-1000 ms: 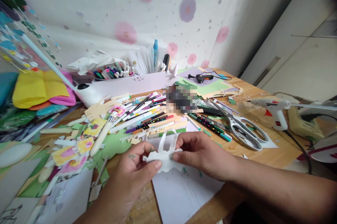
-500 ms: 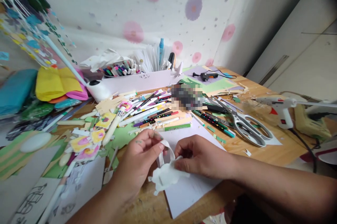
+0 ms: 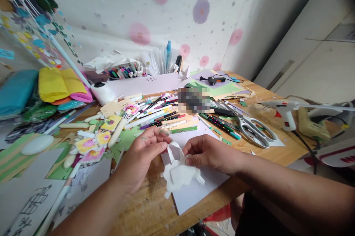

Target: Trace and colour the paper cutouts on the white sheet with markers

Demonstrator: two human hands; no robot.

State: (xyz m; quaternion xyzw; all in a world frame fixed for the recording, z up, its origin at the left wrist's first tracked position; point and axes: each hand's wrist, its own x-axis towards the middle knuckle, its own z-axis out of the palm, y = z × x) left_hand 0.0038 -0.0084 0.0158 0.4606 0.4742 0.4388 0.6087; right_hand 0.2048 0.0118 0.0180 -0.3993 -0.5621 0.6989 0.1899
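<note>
A white paper cutout (image 3: 181,177) with a scalloped edge and small tabs hangs between my hands, above a white sheet (image 3: 188,202). From its upper side rises a looped white paper strip (image 3: 169,153). My left hand (image 3: 144,153) is closed, pinching the strip at the top of the loop between thumb and fingers. On the other side my right hand (image 3: 203,153) is closed too, its thumb and fingertips gripping the cutout's upper right edge where the strip meets it. The right fingertips are partly hidden behind the paper.
Markers (image 3: 155,112) and paper scraps lie in a heap behind my hands. Scissors (image 3: 256,132) and a white glue gun (image 3: 287,114) are at the right. Painted paper flowers (image 3: 90,149) lie at the left. A pen box (image 3: 155,84) stands against the wall.
The cutout has tilted so that more of its broad face shows. My left hand has moved slightly up and left, and the loop stands narrower. The whole view has shifted a little.
</note>
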